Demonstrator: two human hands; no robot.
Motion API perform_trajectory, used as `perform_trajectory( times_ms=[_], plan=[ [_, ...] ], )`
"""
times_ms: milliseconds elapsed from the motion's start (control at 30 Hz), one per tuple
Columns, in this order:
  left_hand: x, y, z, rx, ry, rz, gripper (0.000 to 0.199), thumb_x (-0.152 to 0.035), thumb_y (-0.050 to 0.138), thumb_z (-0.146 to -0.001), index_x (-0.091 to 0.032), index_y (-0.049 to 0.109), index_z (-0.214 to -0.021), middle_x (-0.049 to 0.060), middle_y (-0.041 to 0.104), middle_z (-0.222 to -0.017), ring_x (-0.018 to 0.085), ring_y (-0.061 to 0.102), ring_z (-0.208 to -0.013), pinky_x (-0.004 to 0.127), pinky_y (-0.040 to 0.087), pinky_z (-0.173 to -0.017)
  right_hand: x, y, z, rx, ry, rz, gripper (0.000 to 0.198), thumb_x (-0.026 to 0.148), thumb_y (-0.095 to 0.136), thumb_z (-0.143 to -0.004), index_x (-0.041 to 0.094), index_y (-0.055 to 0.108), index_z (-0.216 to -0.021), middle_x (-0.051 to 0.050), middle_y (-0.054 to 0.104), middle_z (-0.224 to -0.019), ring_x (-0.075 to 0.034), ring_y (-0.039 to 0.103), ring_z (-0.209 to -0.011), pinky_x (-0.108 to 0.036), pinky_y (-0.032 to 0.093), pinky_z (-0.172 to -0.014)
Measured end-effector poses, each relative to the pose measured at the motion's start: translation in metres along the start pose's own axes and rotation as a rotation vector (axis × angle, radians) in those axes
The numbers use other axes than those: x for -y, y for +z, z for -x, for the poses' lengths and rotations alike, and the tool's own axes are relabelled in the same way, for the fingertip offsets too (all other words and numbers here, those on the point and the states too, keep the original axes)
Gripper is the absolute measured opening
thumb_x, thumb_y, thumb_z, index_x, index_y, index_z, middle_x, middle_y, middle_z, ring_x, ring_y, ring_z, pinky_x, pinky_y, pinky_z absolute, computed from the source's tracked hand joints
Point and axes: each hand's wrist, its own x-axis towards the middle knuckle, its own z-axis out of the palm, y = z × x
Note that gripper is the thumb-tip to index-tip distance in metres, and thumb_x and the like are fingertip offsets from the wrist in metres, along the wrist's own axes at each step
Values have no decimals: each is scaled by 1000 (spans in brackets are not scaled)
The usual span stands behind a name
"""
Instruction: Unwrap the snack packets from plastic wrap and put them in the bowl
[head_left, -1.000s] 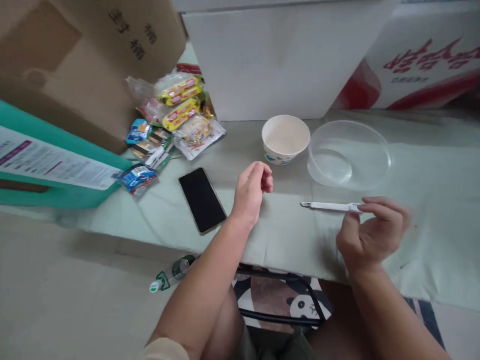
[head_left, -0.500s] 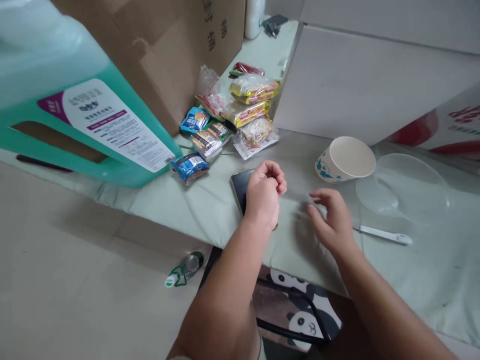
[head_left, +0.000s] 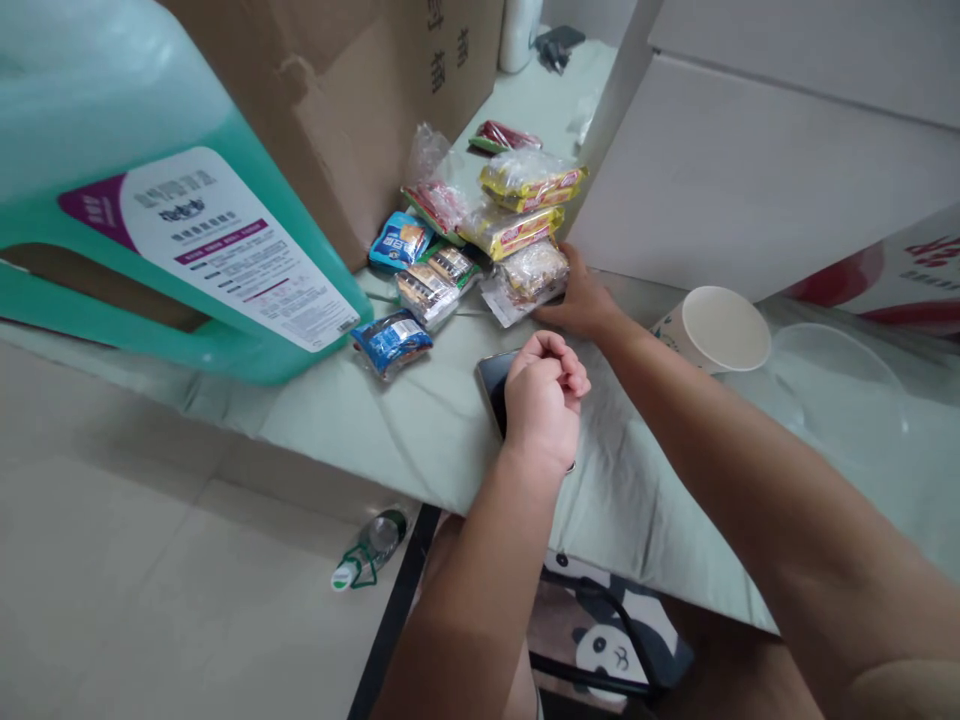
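Right hand [head_left: 586, 298] moved to packet [head_left: 531, 274], phone [head_left: 493, 386] part-covered

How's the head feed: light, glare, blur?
Head view: dim, soft light, with pale glints on the upper yellow packet; head view: left hand fairly sharp; head view: small print on the teal jug's label too blurred to read; head view: clear container faint against the pale cloth.

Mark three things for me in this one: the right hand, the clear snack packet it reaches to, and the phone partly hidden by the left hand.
Right hand [head_left: 586, 302]: head view, middle of the hand.
Clear snack packet [head_left: 528, 272]: head view, middle of the wrapper.
Phone [head_left: 494, 382]: head view, uncovered part of the screen.
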Motion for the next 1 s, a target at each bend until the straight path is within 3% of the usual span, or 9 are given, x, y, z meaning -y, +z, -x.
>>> perform_trajectory(
  times_ms=[167,300,367,467,533,600,667,767,1000],
  plan=[
    [1,-1,2,2,-12,7,27,3,41,-52,-17,46,-69,-5,41,-54,5,37,-45,20,23,-51,11,2,-2,-17,45,-61,105,24,85,-56,20,39,-150,-20,55,-142,-43,47,-139,-66,36,-117],
    [1,0,2,1,-9,22,26,3,40,-52,-17,46,-68,-5,42,-53,4,37,-44,19,23,-51,33,-9,2,-10,107,-64,99,18,84,-59,18,41,-149,-17,58,-136,-37,48,-136,-59,35,-120],
    [1,1,3,-2,-11,20,27,3,40,-52,-17,46,-68,-6,42,-52,4,37,-44,19,22,-51,43,-15,3,-16,208,-118,99,19,85,-61,17,41,-150,-14,58,-131,-33,50,-132,-53,38,-118],
    [0,2,3,3,-13,23,27,3,40,-52,-17,46,-69,-6,42,-51,4,37,-44,18,23,-50,53,-21,3,-81,442,-375,97,20,87,-64,19,42,-150,-9,57,-123,-24,57,-116,-42,48,-105],
    [0,2,2,9,-16,30,27,4,40,-53,-17,46,-69,-7,43,-50,4,38,-43,18,23,-50,56,-23,2,-106,561,-539,93,20,84,-68,21,41,-150,-6,56,-113,-18,59,-95,-34,52,-85],
    [-1,1,2,12,-14,38,27,5,39,-54,-17,47,-69,-7,44,-50,4,38,-42,18,24,-49,56,-23,0,-97,616,-624,87,19,79,-72,22,39,-150,-3,56,-103,-14,56,-78,-28,47,-65],
    [-2,0,1,11,-8,45,27,5,38,-55,-16,47,-69,-6,45,-49,3,39,-42,18,24,-49,54,-23,0,-76,645,-674,82,16,75,-71,22,41,-146,-1,57,-96,-12,53,-70,-24,40,-55],
    [-2,0,1,12,-5,48,27,6,38,-55,-16,47,-68,-6,45,-49,3,40,-41,18,24,-48,52,-23,2,-12,678,-764,75,15,74,-68,23,47,-137,0,59,-92,-12,54,-69,-22,36,-51],
    [3,2,0,19,-1,18,27,6,37,-57,-16,47,-68,-6,44,-49,3,39,-41,18,24,-48,66,-31,19,39,630,-901,75,10,69,-66,31,43,-133,4,62,-91,-14,65,-76,-28,57,-63]
  ],
)
